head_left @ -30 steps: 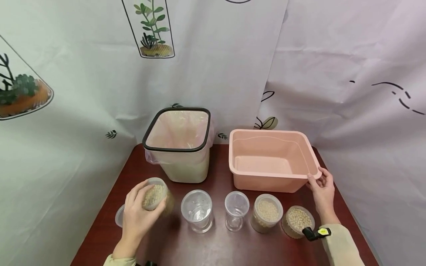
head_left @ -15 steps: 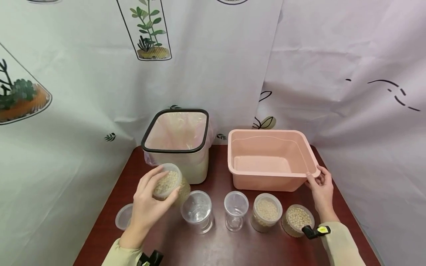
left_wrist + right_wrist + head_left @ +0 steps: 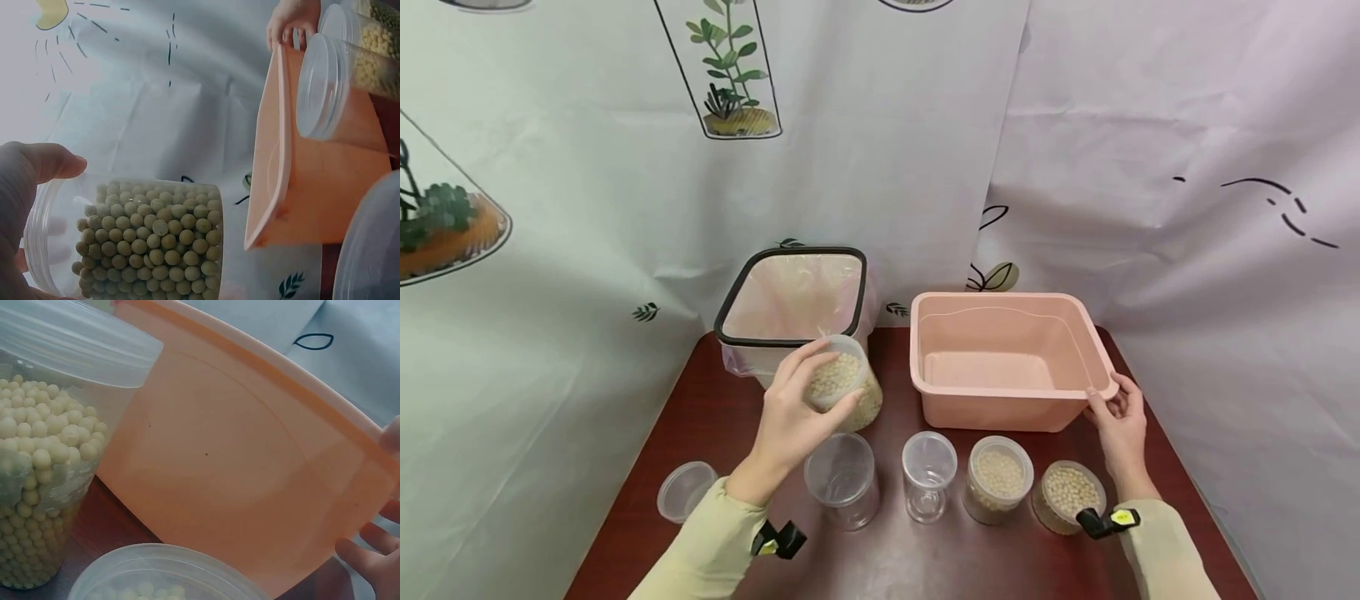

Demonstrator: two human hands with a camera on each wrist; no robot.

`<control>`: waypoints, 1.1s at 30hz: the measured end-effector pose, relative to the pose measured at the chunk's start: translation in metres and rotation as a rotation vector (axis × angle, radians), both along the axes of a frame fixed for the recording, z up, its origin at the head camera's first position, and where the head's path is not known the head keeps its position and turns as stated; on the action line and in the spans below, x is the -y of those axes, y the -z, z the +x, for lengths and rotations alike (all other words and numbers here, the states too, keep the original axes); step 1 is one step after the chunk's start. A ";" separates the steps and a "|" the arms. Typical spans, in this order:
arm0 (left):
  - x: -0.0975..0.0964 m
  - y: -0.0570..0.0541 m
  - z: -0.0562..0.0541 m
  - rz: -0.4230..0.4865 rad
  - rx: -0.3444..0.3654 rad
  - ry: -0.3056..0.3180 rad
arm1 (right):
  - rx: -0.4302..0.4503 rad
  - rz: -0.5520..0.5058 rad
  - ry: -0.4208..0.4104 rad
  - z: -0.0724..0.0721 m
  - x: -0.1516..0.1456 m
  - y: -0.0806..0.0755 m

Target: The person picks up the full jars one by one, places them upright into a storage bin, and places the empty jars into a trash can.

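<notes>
My left hand (image 3: 793,417) grips a clear plastic jar (image 3: 867,402) around its top end, thumb on one side and fingers on the other. In the left wrist view the jar (image 3: 150,250) is well filled with round, pale dried beans. It hangs in front of the bin, up off the table and tilted. At the right, my right hand (image 3: 1122,425) pinches the near right corner of a pink plastic basin (image 3: 992,410), thumb over the rim. Nothing lies inside the basin. Fingers (image 3: 375,565) of the right hand show at the basin's edge in the right wrist view.
A bin (image 3: 752,360) with a black rim and liner stands at the back left. Along the front are a clear empty jar (image 3: 841,479), a narrower clear container (image 3: 928,471) and two bean jars (image 3: 998,477). A clear round plastic piece (image 3: 687,492) lies left.
My left hand has carried the bean jar to the right and toward the back, from the table's left side to in front of the bin. The right hand stays on the basin.
</notes>
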State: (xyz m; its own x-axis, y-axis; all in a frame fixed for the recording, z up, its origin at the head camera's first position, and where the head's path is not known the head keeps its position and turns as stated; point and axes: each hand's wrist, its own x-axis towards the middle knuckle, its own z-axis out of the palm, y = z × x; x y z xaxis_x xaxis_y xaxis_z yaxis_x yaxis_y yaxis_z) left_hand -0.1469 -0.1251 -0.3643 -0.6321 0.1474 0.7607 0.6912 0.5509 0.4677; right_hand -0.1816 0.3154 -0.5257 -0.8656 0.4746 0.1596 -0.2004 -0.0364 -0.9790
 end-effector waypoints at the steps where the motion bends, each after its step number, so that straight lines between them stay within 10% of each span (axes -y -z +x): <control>1: -0.003 0.000 -0.002 0.005 0.009 0.004 | -0.027 0.006 -0.010 -0.006 -0.006 0.012; 6: -0.015 -0.001 -0.013 0.021 0.023 0.034 | -0.092 0.013 -0.016 -0.039 -0.042 0.078; 10: -0.025 -0.001 -0.023 0.016 0.027 0.065 | -0.069 0.026 0.027 -0.047 -0.052 0.094; 24: -0.051 -0.001 -0.052 -0.022 0.017 0.136 | -0.113 0.022 -0.009 -0.035 -0.048 0.079; 33: -0.069 -0.003 -0.071 -0.041 0.066 0.168 | -0.060 -0.013 -0.047 -0.012 -0.022 0.033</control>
